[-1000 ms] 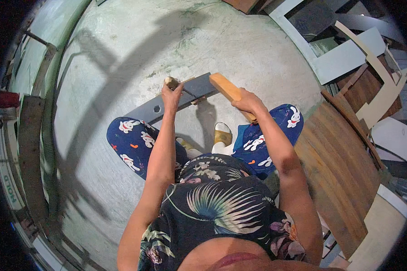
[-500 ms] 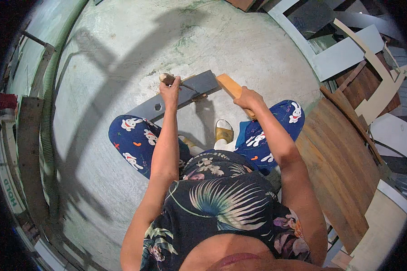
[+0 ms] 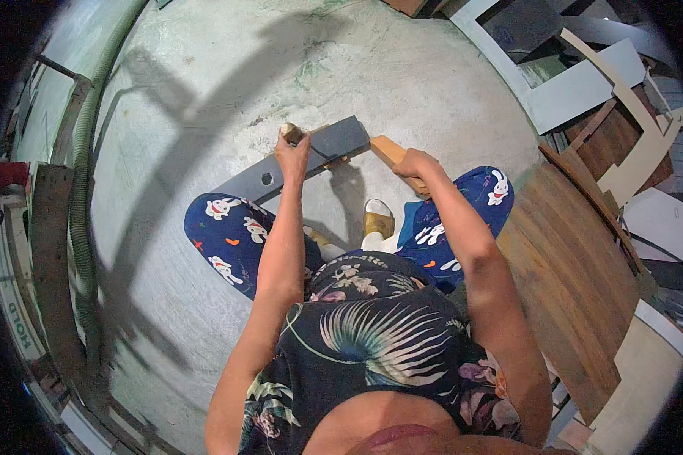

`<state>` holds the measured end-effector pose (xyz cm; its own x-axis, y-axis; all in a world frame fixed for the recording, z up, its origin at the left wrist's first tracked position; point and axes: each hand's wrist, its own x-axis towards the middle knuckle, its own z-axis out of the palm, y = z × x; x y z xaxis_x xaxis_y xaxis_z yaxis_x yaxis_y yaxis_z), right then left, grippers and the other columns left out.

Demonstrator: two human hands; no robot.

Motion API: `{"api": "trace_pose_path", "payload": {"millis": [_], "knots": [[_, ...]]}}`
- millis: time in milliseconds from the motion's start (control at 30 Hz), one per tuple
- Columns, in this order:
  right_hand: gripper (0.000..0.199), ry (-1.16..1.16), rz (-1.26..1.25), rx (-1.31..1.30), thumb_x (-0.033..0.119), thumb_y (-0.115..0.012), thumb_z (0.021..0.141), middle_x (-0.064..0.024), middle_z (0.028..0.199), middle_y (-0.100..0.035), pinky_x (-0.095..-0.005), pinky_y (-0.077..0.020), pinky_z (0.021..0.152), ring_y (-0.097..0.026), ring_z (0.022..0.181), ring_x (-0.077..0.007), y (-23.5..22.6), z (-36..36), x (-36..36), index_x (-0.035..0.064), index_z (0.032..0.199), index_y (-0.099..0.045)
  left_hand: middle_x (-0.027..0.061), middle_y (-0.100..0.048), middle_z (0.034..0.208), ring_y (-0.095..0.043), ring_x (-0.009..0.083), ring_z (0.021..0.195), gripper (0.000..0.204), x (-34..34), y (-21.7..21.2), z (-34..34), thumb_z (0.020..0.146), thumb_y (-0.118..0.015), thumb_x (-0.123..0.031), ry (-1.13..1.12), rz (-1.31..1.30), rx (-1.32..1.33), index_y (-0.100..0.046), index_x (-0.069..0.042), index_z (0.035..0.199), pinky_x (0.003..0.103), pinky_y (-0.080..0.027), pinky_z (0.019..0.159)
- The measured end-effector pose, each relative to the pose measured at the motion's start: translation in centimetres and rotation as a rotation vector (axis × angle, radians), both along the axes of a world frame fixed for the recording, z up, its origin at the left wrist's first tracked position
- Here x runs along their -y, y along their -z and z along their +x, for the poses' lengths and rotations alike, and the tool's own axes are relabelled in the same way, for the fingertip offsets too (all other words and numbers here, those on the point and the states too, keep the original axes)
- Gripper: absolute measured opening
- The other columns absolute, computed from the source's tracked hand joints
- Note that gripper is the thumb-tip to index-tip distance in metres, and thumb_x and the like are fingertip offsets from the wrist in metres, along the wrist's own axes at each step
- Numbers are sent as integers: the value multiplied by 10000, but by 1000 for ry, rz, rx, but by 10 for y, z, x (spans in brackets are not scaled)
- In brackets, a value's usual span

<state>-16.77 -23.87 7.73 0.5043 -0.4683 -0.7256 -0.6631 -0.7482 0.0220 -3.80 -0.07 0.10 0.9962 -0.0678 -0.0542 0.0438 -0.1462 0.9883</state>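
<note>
My left hand point(image 3: 292, 157) is closed around the pale wooden handle of a chisel point(image 3: 289, 132). Its thin shaft slants right, over the grey board point(image 3: 239, 180), and the tip is hard to make out. That long narrow board lies at an angle in front of my knees, with a ragged round hole near its left part. A small piece of wood point(image 3: 336, 163) shows at its near edge. To the right, my right hand point(image 3: 419, 165) grips the near part of an orange-yellow wooden block point(image 3: 388, 150). The far end of this block is close to the board's right end.
A brown wooden panel point(image 3: 561, 280) lies to my right. Beyond it are stacked board offcuts and a white frame point(image 3: 542, 102). On the left, a ribbed green hose point(image 3: 80, 227) runs beside a wooden beam point(image 3: 51, 258). My sandalled foot point(image 3: 378, 220) is near the board.
My left hand has shifted slightly right with the chisel, its handle now more upright. The wooden block in my right hand has moved a little right and nearer to me.
</note>
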Motion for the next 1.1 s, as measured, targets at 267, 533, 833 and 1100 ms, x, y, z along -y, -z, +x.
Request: {"api": "trace_pose_path", "payload": {"millis": [267, 533, 833, 1100], "knots": [[525, 5, 27, 36, 348, -640, 676, -164, 1123, -646, -391, -499, 865, -635, 1019, -300, 6, 2, -3, 69, 1121, -644, 72, -619, 762, -577, 128, 571, 257, -2, -3, 1, 783, -711, -128, -14, -27, -38, -543, -8, 935, 266, -486, 487], [545, 34, 14, 192, 354, -640, 677, -174, 1099, -653, -402, -506, 852, -638, 1010, -306, 13, 4, 3, 55, 1133, -624, 64, -614, 732, -572, 126, 570, 253, 2, -7, 0, 773, -721, -152, -16, -6, -33, -556, -11, 903, 276, -469, 496], [561, 60, 13, 209, 344, -647, 670, -179, 1095, -653, -407, -509, 849, -640, 1006, -311, 10, 1, -1, 54, 1150, -609, 64, -624, 741, -571, 133, 588, 228, -1, -6, -2, 774, -726, -150, -14, 79, 2, -573, -14, 873, 293, -467, 545], [659, 62, 59, 217, 373, -646, 686, -214, 1122, -630, -415, -495, 870, -627, 1026, -327, -6, 0, -2, 5, 1219, -523, 77, -642, 804, -610, 138, 644, 192, -1, -18, -3, 818, -695, -111, 28, -53, 42, -574, -18, 934, 257, -475, 518]]}}
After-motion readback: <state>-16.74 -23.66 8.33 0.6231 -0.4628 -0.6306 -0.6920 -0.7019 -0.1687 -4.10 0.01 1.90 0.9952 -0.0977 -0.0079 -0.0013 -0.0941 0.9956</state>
